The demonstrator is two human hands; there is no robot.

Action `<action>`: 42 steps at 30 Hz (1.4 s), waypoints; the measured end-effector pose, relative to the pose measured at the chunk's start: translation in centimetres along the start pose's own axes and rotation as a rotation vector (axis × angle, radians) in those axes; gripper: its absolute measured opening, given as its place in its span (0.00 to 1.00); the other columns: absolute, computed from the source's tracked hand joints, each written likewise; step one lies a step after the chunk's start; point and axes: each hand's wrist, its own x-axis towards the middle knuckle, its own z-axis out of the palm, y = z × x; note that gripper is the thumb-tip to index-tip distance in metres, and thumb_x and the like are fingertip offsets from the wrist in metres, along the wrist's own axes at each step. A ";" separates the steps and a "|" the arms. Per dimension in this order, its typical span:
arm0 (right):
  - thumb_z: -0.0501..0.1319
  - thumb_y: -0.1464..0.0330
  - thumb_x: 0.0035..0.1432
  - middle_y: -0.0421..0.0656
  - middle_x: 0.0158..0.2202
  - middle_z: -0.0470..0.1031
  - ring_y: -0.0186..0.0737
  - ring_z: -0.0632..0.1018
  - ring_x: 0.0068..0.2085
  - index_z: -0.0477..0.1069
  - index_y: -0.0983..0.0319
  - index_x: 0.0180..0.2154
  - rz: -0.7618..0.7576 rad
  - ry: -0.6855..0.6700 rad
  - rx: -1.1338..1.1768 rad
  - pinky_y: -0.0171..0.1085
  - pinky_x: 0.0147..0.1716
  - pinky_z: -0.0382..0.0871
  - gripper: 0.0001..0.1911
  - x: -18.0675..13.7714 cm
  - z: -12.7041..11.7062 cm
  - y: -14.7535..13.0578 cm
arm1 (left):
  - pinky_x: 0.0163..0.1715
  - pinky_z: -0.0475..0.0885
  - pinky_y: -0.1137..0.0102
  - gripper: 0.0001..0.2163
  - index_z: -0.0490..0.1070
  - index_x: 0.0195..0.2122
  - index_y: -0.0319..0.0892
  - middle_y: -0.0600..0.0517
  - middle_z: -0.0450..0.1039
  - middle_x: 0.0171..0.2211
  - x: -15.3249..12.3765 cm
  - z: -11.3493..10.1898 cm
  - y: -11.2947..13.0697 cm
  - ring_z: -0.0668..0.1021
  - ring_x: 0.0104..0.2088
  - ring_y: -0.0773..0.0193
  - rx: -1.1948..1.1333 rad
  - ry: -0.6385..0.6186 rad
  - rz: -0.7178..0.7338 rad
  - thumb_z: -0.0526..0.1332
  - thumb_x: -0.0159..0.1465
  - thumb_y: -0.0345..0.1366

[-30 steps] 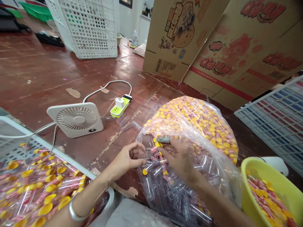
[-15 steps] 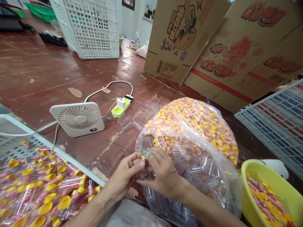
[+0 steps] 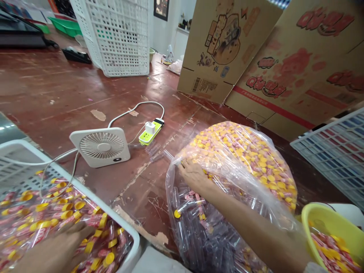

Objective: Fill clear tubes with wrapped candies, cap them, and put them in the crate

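Showing beneath the spread-fingered left hand (image 3: 61,244), yellow-capped clear tubes (image 3: 96,220) are lying in a white plastic basket (image 3: 135,237); right hand (image 3: 195,176), grip unclear.

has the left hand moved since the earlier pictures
Yes: from right of the fan, the left hand has gone leftward and down, to below it in view.

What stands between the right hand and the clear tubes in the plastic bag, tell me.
Nothing visible stands between them. The right hand is at the open mouth of the plastic bag, and the clear tubes lie in view nearer the camera.
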 end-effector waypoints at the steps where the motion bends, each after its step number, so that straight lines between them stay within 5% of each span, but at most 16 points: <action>1: 0.53 0.78 0.64 0.60 0.53 0.71 0.52 0.73 0.51 0.69 0.67 0.50 0.008 0.014 -0.014 0.42 0.40 0.71 0.14 0.3 0.3 -0.3 | 0.45 0.75 0.55 0.15 0.82 0.41 0.49 0.43 0.82 0.46 0.7 -0.5 1.2 0.81 0.47 0.41 0.057 -0.027 0.022 0.59 0.55 0.41; 3: 0.51 0.78 0.64 0.63 0.52 0.71 0.53 0.73 0.50 0.68 0.69 0.51 0.024 0.031 -0.037 0.44 0.41 0.71 0.15 0.8 0.7 -0.8 | 0.42 0.75 0.58 0.18 0.78 0.49 0.49 0.45 0.80 0.48 3.2 -1.8 4.8 0.82 0.44 0.46 0.109 -0.062 0.092 0.53 0.63 0.41; 8: 0.53 0.80 0.62 0.64 0.48 0.73 0.54 0.75 0.49 0.71 0.73 0.48 0.031 0.049 -0.054 0.46 0.43 0.70 0.14 2.1 1.3 -0.9 | 0.42 0.73 0.61 0.14 0.75 0.45 0.40 0.40 0.77 0.43 12.6 -3.9 14.3 0.78 0.46 0.48 0.201 0.193 0.182 0.51 0.69 0.36; 13: 0.56 0.80 0.60 0.60 0.44 0.75 0.52 0.75 0.47 0.72 0.70 0.44 0.035 0.085 0.012 0.44 0.42 0.70 0.11 2.0 0.8 -0.7 | 0.42 0.72 0.58 0.10 0.75 0.43 0.34 0.34 0.75 0.43 18.5 -2.6 17.9 0.78 0.46 0.45 0.156 0.237 0.159 0.56 0.66 0.31; 19: 0.58 0.70 0.64 0.47 0.40 0.76 0.42 0.77 0.38 0.68 0.63 0.44 0.098 0.217 0.265 0.36 0.36 0.70 0.07 -3.1 -1.7 -0.6 | 0.45 0.72 0.63 0.10 0.75 0.44 0.39 0.41 0.75 0.46 14.6 -2.3 14.6 0.77 0.48 0.50 0.014 0.208 0.243 0.59 0.66 0.36; 25: 0.58 0.68 0.65 0.38 0.32 0.74 0.36 0.75 0.33 0.67 0.60 0.35 0.046 0.386 1.027 0.35 0.34 0.69 0.05 -6.4 -3.9 -1.5 | 0.37 0.70 0.69 0.10 0.76 0.42 0.45 0.52 0.81 0.38 8.2 -1.7 15.0 0.79 0.37 0.58 -0.680 -0.050 0.331 0.63 0.63 0.43; 32: 0.54 0.74 0.65 0.45 0.39 0.74 0.41 0.74 0.42 0.68 0.61 0.36 -0.139 0.413 0.807 0.41 0.43 0.70 0.06 -7.6 -4.6 -2.6 | 0.42 0.69 0.67 0.13 0.78 0.44 0.43 0.49 0.81 0.39 6.6 -1.3 17.8 0.78 0.40 0.56 -1.052 -0.215 0.338 0.64 0.63 0.45; 34: 0.56 0.70 0.65 0.48 0.42 0.74 0.44 0.75 0.46 0.68 0.62 0.41 -0.187 0.424 0.763 0.44 0.46 0.71 0.04 -8.2 -4.6 -3.0 | 0.39 0.69 0.69 0.13 0.78 0.41 0.41 0.50 0.80 0.35 6.4 -1.0 18.1 0.77 0.37 0.58 -1.204 -0.258 0.312 0.65 0.62 0.45; 36: 0.63 0.61 0.62 0.52 0.48 0.74 0.50 0.74 0.51 0.67 0.63 0.47 -0.213 0.443 0.714 0.48 0.49 0.71 0.16 -8.6 -4.3 -3.7 | 0.36 0.68 0.71 0.12 0.78 0.38 0.40 0.51 0.78 0.32 6.2 -0.5 18.6 0.75 0.33 0.62 -1.323 -0.263 0.247 0.67 0.60 0.44; 38: 0.68 0.56 0.57 0.55 0.49 0.73 0.55 0.73 0.52 0.66 0.64 0.48 -0.165 0.500 0.638 0.52 0.50 0.71 0.24 -8.7 -3.6 -4.5 | 0.32 0.66 0.73 0.13 0.77 0.36 0.40 0.52 0.76 0.30 5.9 0.1 19.1 0.73 0.30 0.65 -1.414 -0.279 0.176 0.68 0.59 0.45; 42: 0.68 0.59 0.56 0.51 0.40 0.74 0.53 0.75 0.44 0.67 0.63 0.40 -0.041 0.548 0.593 0.52 0.43 0.74 0.18 -8.3 -2.3 -6.1 | 0.29 0.64 0.75 0.13 0.73 0.33 0.39 0.54 0.72 0.28 5.6 1.2 19.8 0.71 0.28 0.67 -1.506 -0.319 0.109 0.69 0.58 0.45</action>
